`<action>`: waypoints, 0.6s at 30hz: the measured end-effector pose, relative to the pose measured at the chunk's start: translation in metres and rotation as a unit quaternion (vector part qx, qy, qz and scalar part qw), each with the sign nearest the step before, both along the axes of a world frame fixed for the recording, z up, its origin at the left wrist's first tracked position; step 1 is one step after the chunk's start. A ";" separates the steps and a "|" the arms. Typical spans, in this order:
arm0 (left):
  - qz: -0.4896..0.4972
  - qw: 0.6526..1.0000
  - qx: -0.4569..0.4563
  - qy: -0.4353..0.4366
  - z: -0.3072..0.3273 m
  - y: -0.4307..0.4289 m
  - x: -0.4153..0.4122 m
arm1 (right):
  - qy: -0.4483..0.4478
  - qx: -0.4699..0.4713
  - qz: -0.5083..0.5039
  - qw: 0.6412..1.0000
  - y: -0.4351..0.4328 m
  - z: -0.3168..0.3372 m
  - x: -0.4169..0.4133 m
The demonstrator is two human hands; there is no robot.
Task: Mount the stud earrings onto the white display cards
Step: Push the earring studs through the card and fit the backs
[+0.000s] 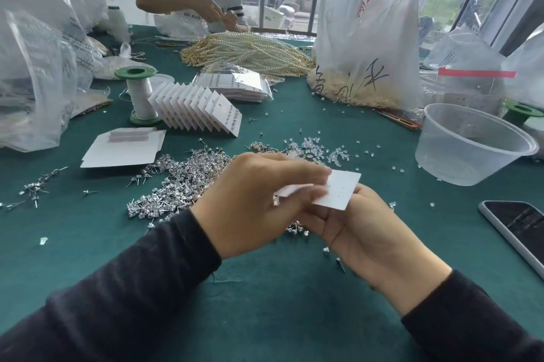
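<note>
My left hand point(259, 202) pinches a white display card point(341, 193) from above; my right hand point(368, 232) grips it from beneath. Stud earrings point(176, 182) lie heaped on the desk point(265, 302).

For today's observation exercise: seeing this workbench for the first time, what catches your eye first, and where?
At the centre, the left hand and right hand hold a white card. Behind lies a glittering heap of stud earrings on the green table, with a pile of pearl strands farther back.
</note>
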State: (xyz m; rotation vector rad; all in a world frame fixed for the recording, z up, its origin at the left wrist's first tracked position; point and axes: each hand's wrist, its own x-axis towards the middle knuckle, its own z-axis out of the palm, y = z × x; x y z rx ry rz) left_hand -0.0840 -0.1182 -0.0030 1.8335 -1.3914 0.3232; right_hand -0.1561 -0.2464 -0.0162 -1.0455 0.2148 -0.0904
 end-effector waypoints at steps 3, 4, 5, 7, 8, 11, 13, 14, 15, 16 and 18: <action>-0.013 0.997 0.068 -0.040 -0.004 0.001 0.001 | 0.007 0.039 0.007 0.999 -0.004 0.000 0.000; -0.004 0.996 0.066 -0.053 -0.005 0.000 0.001 | 0.005 0.036 0.008 0.999 -0.004 0.000 0.000; 0.011 0.997 0.056 -0.056 -0.005 0.001 0.002 | 0.003 0.030 0.008 1.000 -0.004 0.000 -0.001; 0.041 0.998 0.030 -0.048 -0.004 0.002 0.003 | -0.001 0.026 0.007 1.000 -0.004 0.000 -0.003; 0.053 0.997 0.027 -0.047 -0.003 0.003 0.004 | -0.004 0.024 0.010 1.000 -0.004 0.001 -0.004; 0.066 0.996 0.035 -0.055 -0.004 0.004 0.005 | 0.002 0.023 0.015 1.000 -0.003 0.004 -0.005; 0.064 0.996 0.036 -0.052 -0.005 0.002 0.004 | 0.013 0.025 -0.004 1.000 -0.003 0.002 -0.005; 0.062 0.996 0.037 -0.049 -0.005 0.001 0.003 | 0.017 0.021 -0.013 1.000 -0.003 0.002 -0.004; 0.061 0.997 0.035 -0.045 -0.006 0.000 0.002 | 0.018 0.015 -0.018 1.000 -0.003 0.001 -0.004; 0.062 0.997 0.031 -0.039 -0.007 -0.001 0.001 | 0.017 0.009 -0.019 1.000 -0.003 0.001 -0.004; 0.063 0.998 0.027 -0.018 -0.007 -0.001 0.001 | 0.011 -0.001 -0.017 1.000 -0.002 0.002 -0.005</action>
